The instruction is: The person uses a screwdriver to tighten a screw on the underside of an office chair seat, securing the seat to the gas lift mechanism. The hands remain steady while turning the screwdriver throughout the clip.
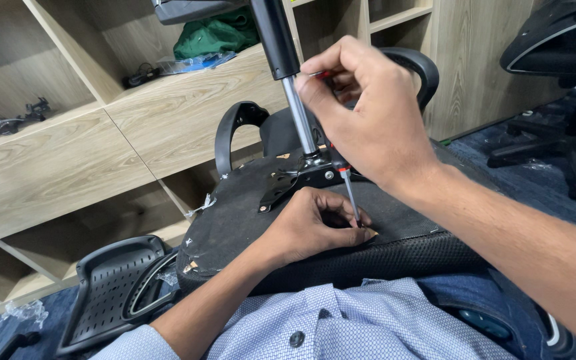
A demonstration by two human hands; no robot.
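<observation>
Steel-shafted screwdriver [349,190] gripped by right hand [368,113]; left hand [315,223] fingers pinch its tip on fabric seat underside [235,220].

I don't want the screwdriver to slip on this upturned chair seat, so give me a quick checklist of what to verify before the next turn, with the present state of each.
1. Right hand grips screwdriver handle: ok.
2. Left hand steadies the tip: ok.
3. Tip seated in a screw: cannot tell, fingers hide it.
4. Shaft near upright: ok, slight tilt.
5. Chair seat resting on the lap: ok.
6. Gas cylinder clear of the right hand: not ok, touching or very close.
</observation>
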